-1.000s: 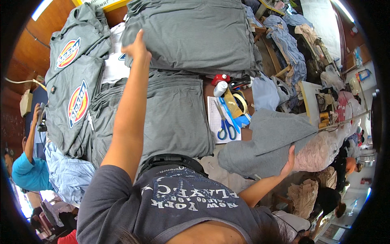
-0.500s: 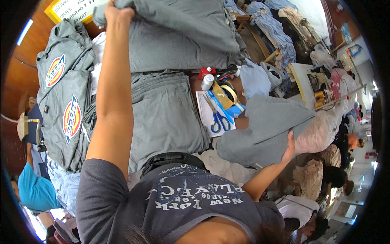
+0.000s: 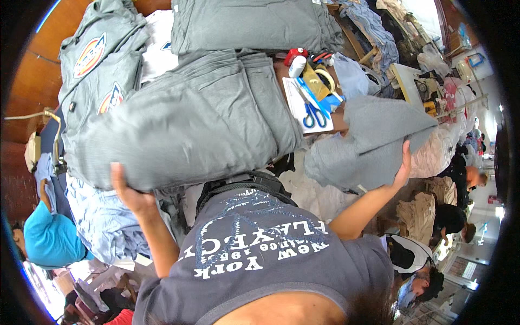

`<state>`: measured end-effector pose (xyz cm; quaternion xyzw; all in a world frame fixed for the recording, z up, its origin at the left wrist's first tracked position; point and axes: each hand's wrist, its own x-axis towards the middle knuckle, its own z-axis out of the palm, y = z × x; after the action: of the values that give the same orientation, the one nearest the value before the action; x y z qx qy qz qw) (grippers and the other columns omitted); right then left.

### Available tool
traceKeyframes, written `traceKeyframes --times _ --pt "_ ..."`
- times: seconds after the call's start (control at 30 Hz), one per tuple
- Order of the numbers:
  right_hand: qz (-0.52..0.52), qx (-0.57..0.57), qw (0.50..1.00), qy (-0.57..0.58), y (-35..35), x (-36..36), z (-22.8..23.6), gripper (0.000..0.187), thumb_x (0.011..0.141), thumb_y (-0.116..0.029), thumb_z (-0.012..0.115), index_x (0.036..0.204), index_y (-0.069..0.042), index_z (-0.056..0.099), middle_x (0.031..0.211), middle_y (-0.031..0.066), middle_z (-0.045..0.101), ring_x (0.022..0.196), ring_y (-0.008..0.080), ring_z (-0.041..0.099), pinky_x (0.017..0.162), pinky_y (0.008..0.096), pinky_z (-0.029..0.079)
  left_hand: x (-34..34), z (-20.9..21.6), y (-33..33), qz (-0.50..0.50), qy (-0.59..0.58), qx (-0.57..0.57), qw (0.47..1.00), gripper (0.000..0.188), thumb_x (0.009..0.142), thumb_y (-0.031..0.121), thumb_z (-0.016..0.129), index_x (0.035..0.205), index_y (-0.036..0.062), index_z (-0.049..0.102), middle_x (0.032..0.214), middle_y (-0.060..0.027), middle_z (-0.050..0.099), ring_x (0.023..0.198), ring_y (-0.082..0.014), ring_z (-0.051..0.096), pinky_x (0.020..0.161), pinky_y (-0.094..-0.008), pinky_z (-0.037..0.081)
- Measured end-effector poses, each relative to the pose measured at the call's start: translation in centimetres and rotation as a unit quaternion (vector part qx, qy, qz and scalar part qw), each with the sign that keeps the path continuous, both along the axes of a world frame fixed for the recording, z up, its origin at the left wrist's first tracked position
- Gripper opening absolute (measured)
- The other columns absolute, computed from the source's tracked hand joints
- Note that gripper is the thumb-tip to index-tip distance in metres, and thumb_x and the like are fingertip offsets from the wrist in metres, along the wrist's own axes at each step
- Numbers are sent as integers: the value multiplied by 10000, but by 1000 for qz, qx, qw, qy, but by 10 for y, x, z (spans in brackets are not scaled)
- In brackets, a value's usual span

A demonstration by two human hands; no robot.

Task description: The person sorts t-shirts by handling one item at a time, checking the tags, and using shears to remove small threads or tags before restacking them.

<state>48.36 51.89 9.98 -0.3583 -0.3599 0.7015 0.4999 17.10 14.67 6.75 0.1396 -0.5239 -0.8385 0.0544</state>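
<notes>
My left hand (image 3: 132, 197) is at the near left, gripping the near edge of a grey folded garment (image 3: 157, 141). Its thumb shows while the other fingers are hidden behind the cloth. That garment looks blurred by motion and lies across a stack of folded grey garments (image 3: 254, 103). On the right, my right hand (image 3: 400, 169) is closed on a grey cloth piece (image 3: 363, 151), held bunched over the table's right side. The fingers there are partly covered by the fabric.
Blue-handled scissors (image 3: 315, 115) lie on white paper beside a white bottle (image 3: 297, 66) and a tape roll (image 3: 325, 81). Another grey stack (image 3: 254, 27) sits at the far side. Grey garments with round emblems (image 3: 103, 54) lie at far left. A person in blue (image 3: 54, 233) is at left.
My left hand has come from the far stack back to the near left, bringing a grey garment over the nearer stack. My right hand still holds its grey cloth; the view has shifted.
</notes>
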Motion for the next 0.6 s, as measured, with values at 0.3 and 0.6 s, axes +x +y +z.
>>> traceKeyframes --times 0.3,0.6 --pt "37 28 997 57 -68 2 25 570 777 -283 596 1187 46 378 1137 163 474 967 291 509 806 403 405 23 -130 -126 18 -81 -118 989 768 639 85 712 1247 -41 259 1259 -166 336 1155 -304 347 974 -400 277" --pt "-40 -14 999 17 -120 59 6 487 785 -267 585 1139 32 435 1091 143 515 948 280 520 799 385 412 43 -60 80 -393 427 -489 652 892 558 319 755 1297 137 290 1310 -186 281 1219 -389 229 983 -502 208"
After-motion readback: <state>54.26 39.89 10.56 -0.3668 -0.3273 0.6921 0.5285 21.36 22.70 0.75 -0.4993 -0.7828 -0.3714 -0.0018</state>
